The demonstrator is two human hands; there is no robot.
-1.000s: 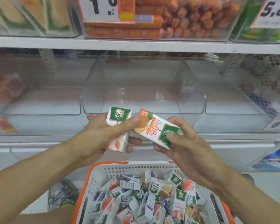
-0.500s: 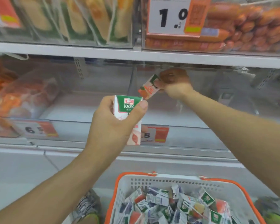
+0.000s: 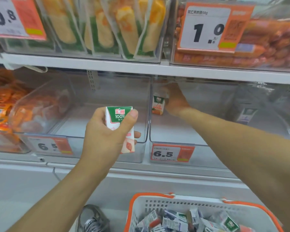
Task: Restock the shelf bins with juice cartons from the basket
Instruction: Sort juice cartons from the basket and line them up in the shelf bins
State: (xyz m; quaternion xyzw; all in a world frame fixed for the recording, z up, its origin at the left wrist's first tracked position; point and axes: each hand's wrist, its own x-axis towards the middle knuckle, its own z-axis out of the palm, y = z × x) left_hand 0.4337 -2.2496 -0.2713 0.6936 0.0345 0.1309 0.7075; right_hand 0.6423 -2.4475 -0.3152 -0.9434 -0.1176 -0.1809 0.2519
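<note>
My left hand grips a white, green and pink juice carton upright in front of the clear left shelf bin. My right hand reaches deep into the clear right shelf bin and holds an orange and green juice carton upright against the bin's left wall, near the back. At the bottom, a white basket with an orange rim holds several more cartons.
A bin of orange packets sits at the left. Above the white shelf edge are bagged corn and sausages. Price tags reading 6.5 hang on the bin fronts. A shoe shows on the floor.
My right hand has pushed further into the right bin and turned its carton upright near the bin floor. The left hand keeps its carton. The view has moved closer and to the left.
</note>
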